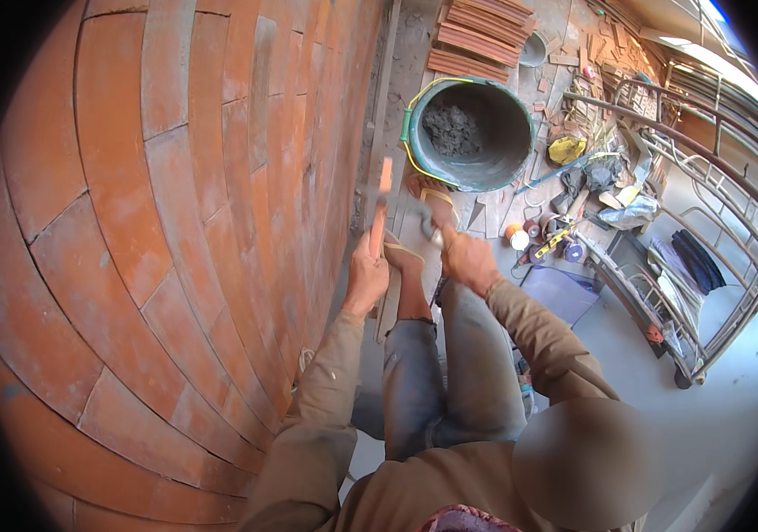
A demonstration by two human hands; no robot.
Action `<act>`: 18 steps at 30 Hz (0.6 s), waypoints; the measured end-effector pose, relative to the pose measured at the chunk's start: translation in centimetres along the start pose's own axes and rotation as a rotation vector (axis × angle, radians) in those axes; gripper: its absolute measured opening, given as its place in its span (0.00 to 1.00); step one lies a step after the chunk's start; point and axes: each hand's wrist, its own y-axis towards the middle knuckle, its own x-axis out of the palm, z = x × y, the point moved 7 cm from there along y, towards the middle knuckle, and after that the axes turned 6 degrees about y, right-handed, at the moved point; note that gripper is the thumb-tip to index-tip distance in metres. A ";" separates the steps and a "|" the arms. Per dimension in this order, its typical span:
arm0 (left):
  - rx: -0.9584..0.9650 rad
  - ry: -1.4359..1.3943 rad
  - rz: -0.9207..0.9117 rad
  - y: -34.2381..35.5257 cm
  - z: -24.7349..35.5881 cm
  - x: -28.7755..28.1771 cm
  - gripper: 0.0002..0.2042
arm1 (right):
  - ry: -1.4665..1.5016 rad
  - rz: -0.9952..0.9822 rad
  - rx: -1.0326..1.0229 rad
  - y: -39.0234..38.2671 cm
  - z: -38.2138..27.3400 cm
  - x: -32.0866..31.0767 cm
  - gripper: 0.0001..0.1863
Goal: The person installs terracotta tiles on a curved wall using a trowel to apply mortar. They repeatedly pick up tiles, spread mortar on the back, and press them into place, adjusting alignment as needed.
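My left hand (366, 278) grips the lower end of a narrow orange clay tile (379, 229), seen almost edge-on and held upright beside the tiled wall. In my right hand (471, 260) is the handle of a trowel (435, 234), its curved neck pointing toward the tile. Motion smears the trowel's blade, which crosses the tile; whether it touches cannot be made out. Beyond both hands stands a large dark bucket (505, 133) with a yellow rim and handle. Grey mortar (451, 130) lies inside it.
Rows of orange tiles cover the wall (166, 177) close on my left. Stacked tiles (476, 44) lie behind the bucket. To the right are a metal frame (707, 124), a yellow level (552, 244), tape rolls, bags and broken pieces. My sandalled feet are just below the bucket.
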 end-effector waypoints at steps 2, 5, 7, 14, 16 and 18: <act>-0.094 -0.129 -0.081 -0.4 -0.1 0.3 0.28 | 0.025 0.005 0.099 1.4 2.7 -0.6 0.13; -0.252 -0.375 -0.208 -1.9 -1.1 0.8 0.25 | 0.059 0.224 0.149 1.0 6.4 -1.3 0.18; -0.418 -0.747 -0.294 -2.4 -0.2 0.8 0.24 | 0.105 0.283 0.297 1.5 9.5 -2.0 0.20; -0.424 -1.174 -0.468 -3.8 2.3 0.6 0.25 | 1.023 0.077 0.660 10.7 18.9 1.5 0.18; -0.404 -1.237 -0.499 -4.4 2.8 0.3 0.26 | 1.032 0.124 0.685 12.3 18.0 1.5 0.17; -0.401 -1.213 -0.481 -4.8 2.9 0.1 0.27 | 0.892 0.139 0.670 14.0 18.3 1.7 0.19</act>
